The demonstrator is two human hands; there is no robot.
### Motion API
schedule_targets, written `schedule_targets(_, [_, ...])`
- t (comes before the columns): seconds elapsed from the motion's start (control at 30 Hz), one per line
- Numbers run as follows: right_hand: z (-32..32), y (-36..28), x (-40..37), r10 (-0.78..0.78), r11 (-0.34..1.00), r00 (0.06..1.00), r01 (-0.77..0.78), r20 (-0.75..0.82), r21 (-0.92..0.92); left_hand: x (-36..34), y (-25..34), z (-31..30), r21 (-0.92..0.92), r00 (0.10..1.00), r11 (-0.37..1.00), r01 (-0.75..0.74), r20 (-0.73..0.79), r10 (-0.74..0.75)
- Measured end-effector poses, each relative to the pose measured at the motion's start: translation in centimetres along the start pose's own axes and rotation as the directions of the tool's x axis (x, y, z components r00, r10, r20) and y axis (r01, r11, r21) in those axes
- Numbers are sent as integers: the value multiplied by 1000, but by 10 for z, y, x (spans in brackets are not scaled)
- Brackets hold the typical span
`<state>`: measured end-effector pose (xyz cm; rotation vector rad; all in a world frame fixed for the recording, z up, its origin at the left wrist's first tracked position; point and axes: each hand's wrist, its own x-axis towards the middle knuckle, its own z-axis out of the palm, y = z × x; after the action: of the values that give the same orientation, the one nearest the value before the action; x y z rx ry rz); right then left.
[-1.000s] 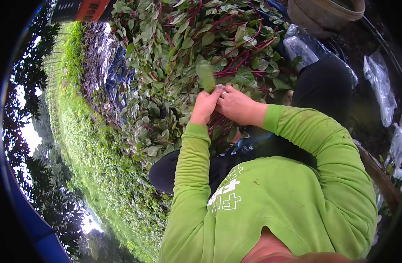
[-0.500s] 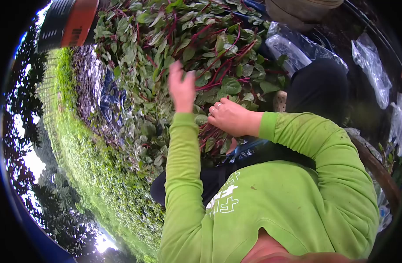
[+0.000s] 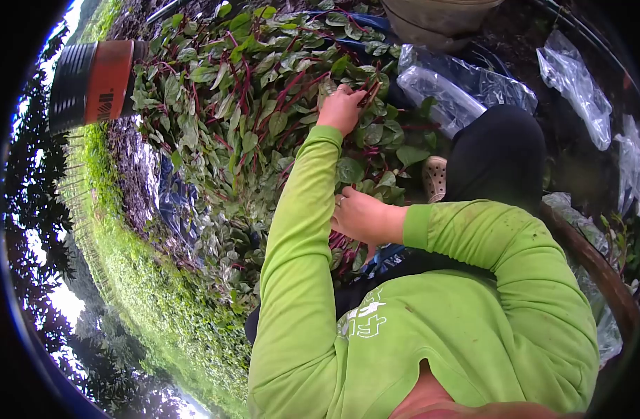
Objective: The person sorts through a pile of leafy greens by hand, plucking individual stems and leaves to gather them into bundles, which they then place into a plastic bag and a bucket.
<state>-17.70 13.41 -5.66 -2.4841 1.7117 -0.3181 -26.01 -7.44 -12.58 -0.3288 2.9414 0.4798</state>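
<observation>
Curling its fingers around a few red stems [image 3: 367,92], my left hand [image 3: 342,108] has a closed grip at the far side of the heap of leafy greens [image 3: 250,119], the arm stretched out long. My right hand [image 3: 362,216] sits nearer, its grip clenched around a bundle [image 3: 342,246] of stems close to my lap, with a ring on one finger. The heap spreads left and far of both hands. To the right lie clear plastic bags [image 3: 445,94] and a beige shoe [image 3: 434,178]. A woven basket [image 3: 438,14] stands far off, and an orange-and-black crate [image 3: 90,84] is at far left.
</observation>
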Motion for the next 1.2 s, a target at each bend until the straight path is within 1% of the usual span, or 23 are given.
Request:
schedule_targets(0.1, [-3,1,0,-10,1000,1000,10,13,-4,1,1,-2,-31,998,999,36,-43,-38])
schedule_targets(0.13, [-4,0,0,-9,1000,1000,9,20,-10,2,-1,-2,-116,988,992,47,-143,-63])
schedule_targets(0.2, [8,-4,2,26,999,999,-27,-47,-17,-4,-13,-9,-285,934,958,43,-328,-140])
schedule_targets(0.23, [13,-5,3,43,999,996,-45,-84,-22,-17,-15,-31,-236,919,971,34,-374,-123])
schedule_targets(0.33, [0,-4,0,27,998,998,-24,-60,56,-84,6,-128,-73,858,995,65,-504,-93])
schedule_targets(0.4, [-5,-2,1,-24,997,999,26,-32,71,-132,23,-173,-28,840,999,41,-541,-50])
schedule_targets(0.43, [-13,-1,0,-47,996,998,49,-33,80,-152,27,-180,-22,845,998,65,-530,-66])
schedule_targets(0.5, [-15,-2,2,-100,993,995,100,-1,65,-185,19,-155,-149,910,981,125,-378,-173])
schedule_targets(0.53, [-12,-3,4,-103,992,994,104,-26,65,-200,13,-136,-209,931,965,161,-293,-219])
schedule_targets(0.57, [-8,-4,7,-104,992,993,107,-49,64,-212,13,-115,-355,939,898,261,-124,-322])
schedule_targets(0.6, [-4,-4,9,-102,992,992,106,-71,61,-224,9,-91,-475,920,799,367,58,-388])
schedule_targets(0.67, [4,-5,12,-94,994,991,100,-99,51,-258,-38,-7,-698,943,635,332,256,-212])
schedule_targets(0.7, [6,-5,11,-84,995,990,90,-112,47,-264,-24,-5,-809,886,388,441,322,-335])
schedule_targets(0.73, [8,-8,10,-75,996,990,81,-123,46,-267,3,-7,-861,804,104,497,413,-428])
schedule_targets(0.77, [13,-12,9,-30,997,996,37,-88,73,-269,19,-7,-850,708,-189,492,517,-481])
schedule_targets(0.9, [5,-21,3,56,990,997,-61,44,129,-275,23,-2,-850,705,-106,516,491,-512])
schedule_targets(0.97, [15,-21,1,65,998,983,-63,-171,19,-272,23,2,-845,705,-63,531,482,-521])
schedule_targets(1.03, [20,-25,0,124,992,984,-123,-124,15,-262,22,7,-829,711,5,560,478,-516])
schedule_targets(1.07, [21,-28,1,172,983,985,-174,31,51,-257,21,10,-819,714,39,573,476,-513])
schedule_targets(1.1, [19,-29,2,210,971,960,-228,187,78,-252,14,21,-806,765,214,551,386,-516])
schedule_targets(1.13, [15,-26,4,213,970,956,-232,204,77,-240,18,13,-769,816,384,510,292,-500])
schedule_targets(1.17, [11,-23,5,214,969,951,-236,222,77,-227,20,4,-575,802,573,585,307,-512])
schedule_targets(1.2, [9,-22,6,214,968,947,-239,240,81,-215,18,6,-476,879,764,435,41,-475])
